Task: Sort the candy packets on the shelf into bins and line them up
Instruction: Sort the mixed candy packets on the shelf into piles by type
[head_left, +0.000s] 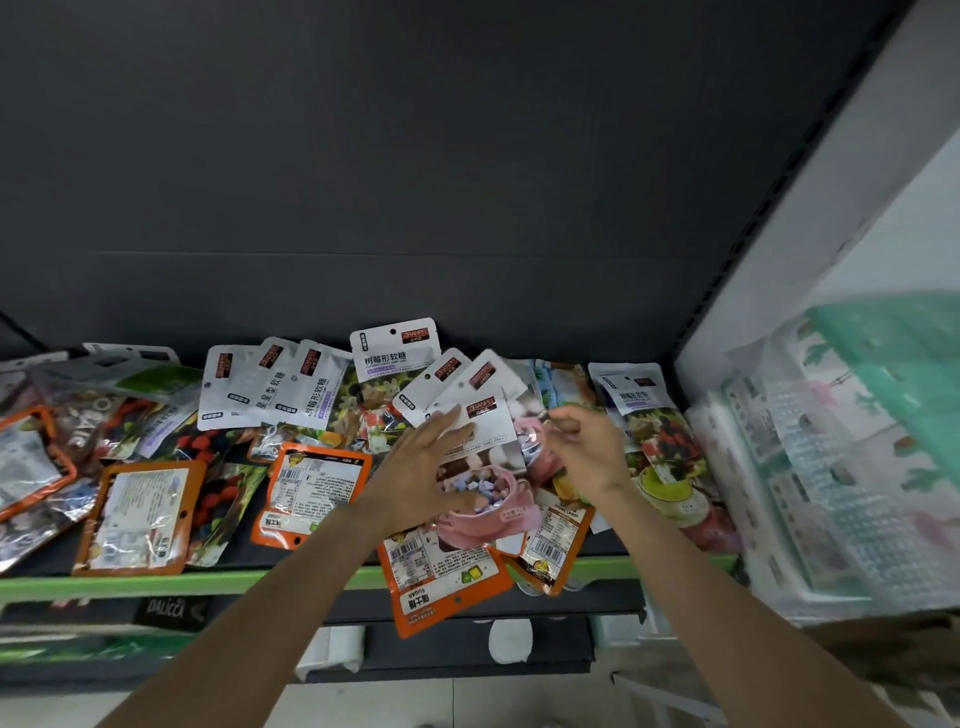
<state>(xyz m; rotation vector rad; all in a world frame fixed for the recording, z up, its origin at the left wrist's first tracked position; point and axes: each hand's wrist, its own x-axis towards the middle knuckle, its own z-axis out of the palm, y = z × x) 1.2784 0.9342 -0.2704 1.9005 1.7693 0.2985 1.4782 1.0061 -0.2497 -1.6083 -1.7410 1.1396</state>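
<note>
On the dark shelf (613, 545) with its green front edge, candy packets lie in a loose heap — white-topped ones (270, 384) fanned along the back, orange-bordered ones (311, 493) scattered nearer the front, one orange packet (441, 577) hanging over the lip. No packet is in a bin yet; a pale green bin (893, 374) shows blurred at the right. The left hand (431, 467) lies with fingers spread and straight on a white-topped packet with a pink cup picture (483, 499). The right hand (587, 447) hovers beside it, fingers curled; whether it pinches anything I cannot tell. This looks like the picking-out stage — gathering one kind together. Next, I judge, the left hand must close on like packets without dragging neighbours off the edge.
</note>
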